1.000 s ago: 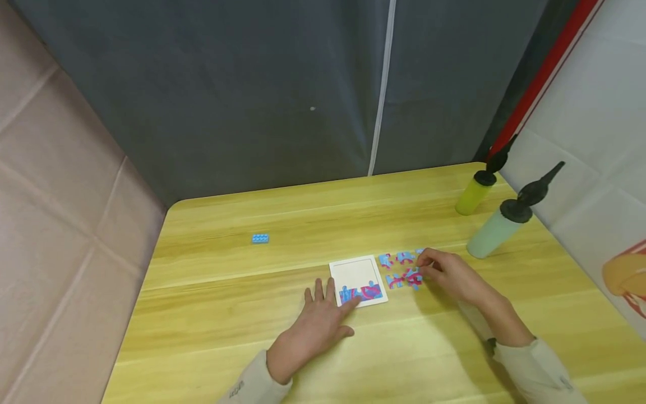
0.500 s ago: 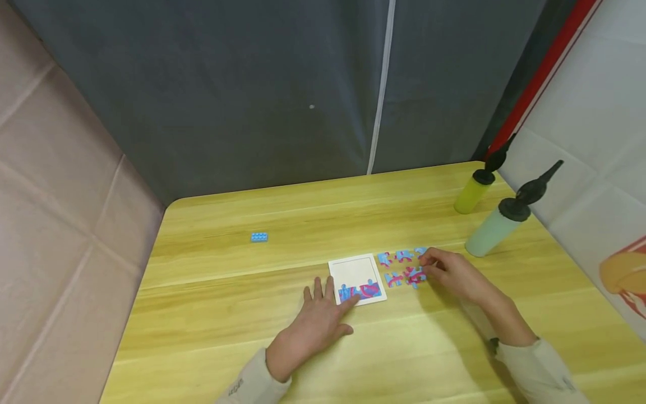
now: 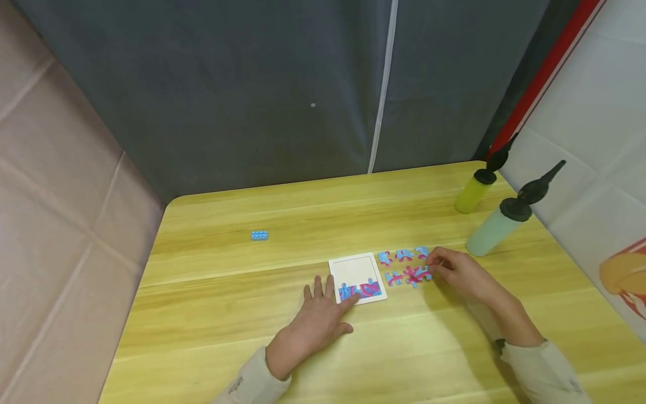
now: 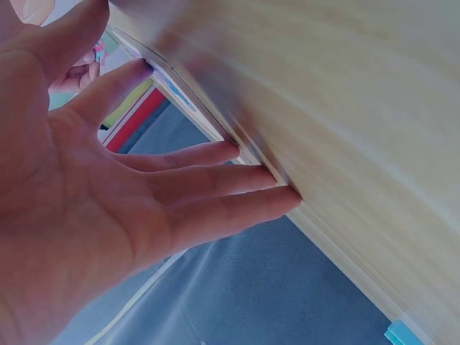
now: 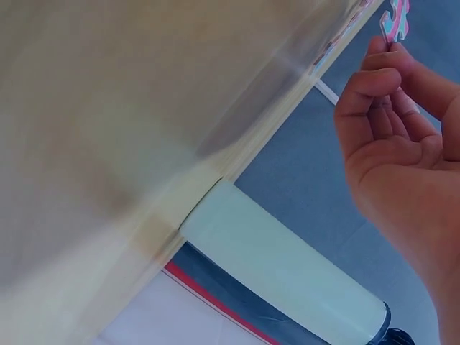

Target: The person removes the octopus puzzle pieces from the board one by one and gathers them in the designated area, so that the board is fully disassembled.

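Little has moved: left hand (image 3: 315,322) stays flat, fingers straight, against the white puzzle tray (image 3: 357,270). Right hand (image 3: 461,275) has drawn slightly right, fingertips pinching a blue-pink puzzle piece (image 5: 394,19) beside the loose pieces (image 3: 404,266).

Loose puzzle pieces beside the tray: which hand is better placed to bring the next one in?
Right, most likely. The right hand already pinches at a loose puzzle piece in the cluster right of the white tray. The left hand lies flat, fingers at the tray's near-left corner, steadying it.
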The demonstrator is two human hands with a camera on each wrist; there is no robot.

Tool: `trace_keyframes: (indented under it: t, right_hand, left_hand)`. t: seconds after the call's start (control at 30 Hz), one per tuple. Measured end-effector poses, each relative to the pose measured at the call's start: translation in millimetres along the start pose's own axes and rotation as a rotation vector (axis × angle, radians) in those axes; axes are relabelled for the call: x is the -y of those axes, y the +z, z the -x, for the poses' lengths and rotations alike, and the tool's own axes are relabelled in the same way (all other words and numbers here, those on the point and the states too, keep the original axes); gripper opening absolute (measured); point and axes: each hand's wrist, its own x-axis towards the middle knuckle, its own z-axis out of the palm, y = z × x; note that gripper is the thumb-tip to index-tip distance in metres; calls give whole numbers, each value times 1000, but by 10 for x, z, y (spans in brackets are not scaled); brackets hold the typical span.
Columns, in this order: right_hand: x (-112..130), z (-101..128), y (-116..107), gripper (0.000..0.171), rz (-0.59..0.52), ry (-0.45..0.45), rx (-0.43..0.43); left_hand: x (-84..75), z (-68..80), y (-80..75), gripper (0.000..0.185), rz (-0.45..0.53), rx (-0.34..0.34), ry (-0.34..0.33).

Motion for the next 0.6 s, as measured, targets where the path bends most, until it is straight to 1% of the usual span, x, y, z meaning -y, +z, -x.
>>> trace_keyframes:
  t: [0.37, 0.6]
  right_hand:
    - [-33, 10, -54, 9, 31, 17, -3]
    - [-62, 16, -70, 8, 39, 41, 16]
  left_hand:
    - [-3, -2, 5, 66, 1, 6, -5]
    - [1, -5, 5, 66, -2, 0, -1]
